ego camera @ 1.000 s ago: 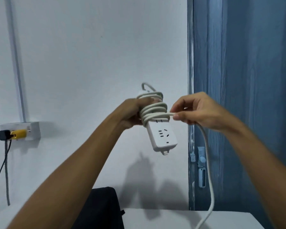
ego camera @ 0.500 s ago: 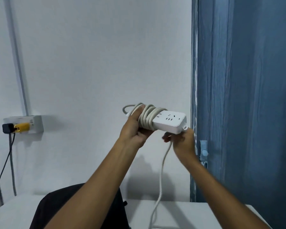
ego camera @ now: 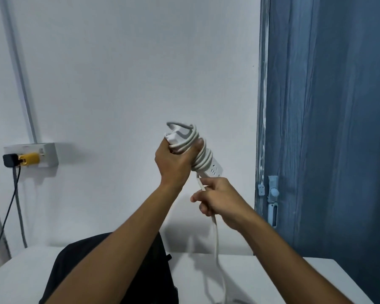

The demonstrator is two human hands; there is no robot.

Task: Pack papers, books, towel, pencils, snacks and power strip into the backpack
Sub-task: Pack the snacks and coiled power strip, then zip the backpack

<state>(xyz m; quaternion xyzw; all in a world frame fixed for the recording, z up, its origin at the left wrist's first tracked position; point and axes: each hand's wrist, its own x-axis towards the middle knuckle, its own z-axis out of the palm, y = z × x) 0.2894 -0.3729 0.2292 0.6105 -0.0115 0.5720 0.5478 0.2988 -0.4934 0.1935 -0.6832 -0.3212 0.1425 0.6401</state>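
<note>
Backpack: black, on the white table, largely hidden behind the left forearm; contents and opening cannot be made out.
Strip: white, tilted, held up above the backpack, most of its body wound in cord; sockets show only at the lower end.
Left hand: fingers curled round the coiled strip.
Right hand: just below the strip, pinching the loose cord, which hangs blurred down to the table.
</note>
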